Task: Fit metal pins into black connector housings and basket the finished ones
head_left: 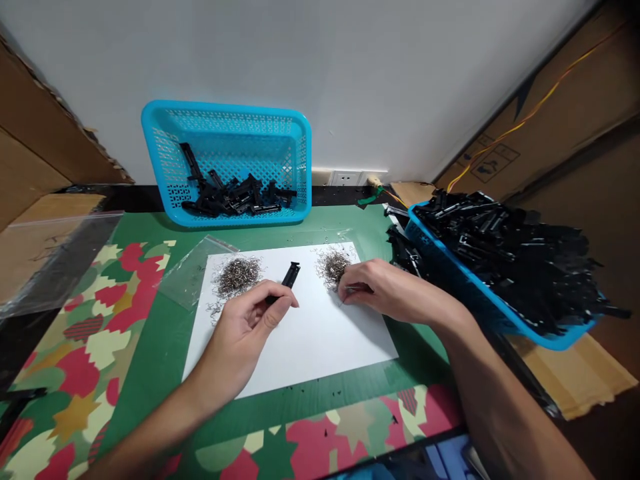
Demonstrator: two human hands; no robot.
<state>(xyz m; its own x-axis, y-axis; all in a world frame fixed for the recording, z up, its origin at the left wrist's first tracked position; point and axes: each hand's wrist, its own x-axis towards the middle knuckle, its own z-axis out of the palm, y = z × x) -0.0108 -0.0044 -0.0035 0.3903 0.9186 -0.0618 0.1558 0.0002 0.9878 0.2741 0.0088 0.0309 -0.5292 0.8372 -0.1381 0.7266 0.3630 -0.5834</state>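
Observation:
A slim black plastic part point(291, 274) is pinched between the thumb and fingers of my left hand point(255, 312), above the middle of a white sheet point(320, 333). My right hand point(367, 283) touches the near right edge of a pile of small metal pieces point(334, 267), its fingertips drawn together. Whatever lies between those fingertips is too small or hidden to make out. Another pile of small metal pieces point(239, 275) rests on the left of the sheet, just beyond my left hand.
Behind the sheet, a blue basket point(305, 167) holds several black parts. At the right, another blue basket point(500, 310) is heaped with black parts, some beside it. A clear plastic bag point(187, 277) lies left of the sheet. Wall sockets point(346, 178) sit behind.

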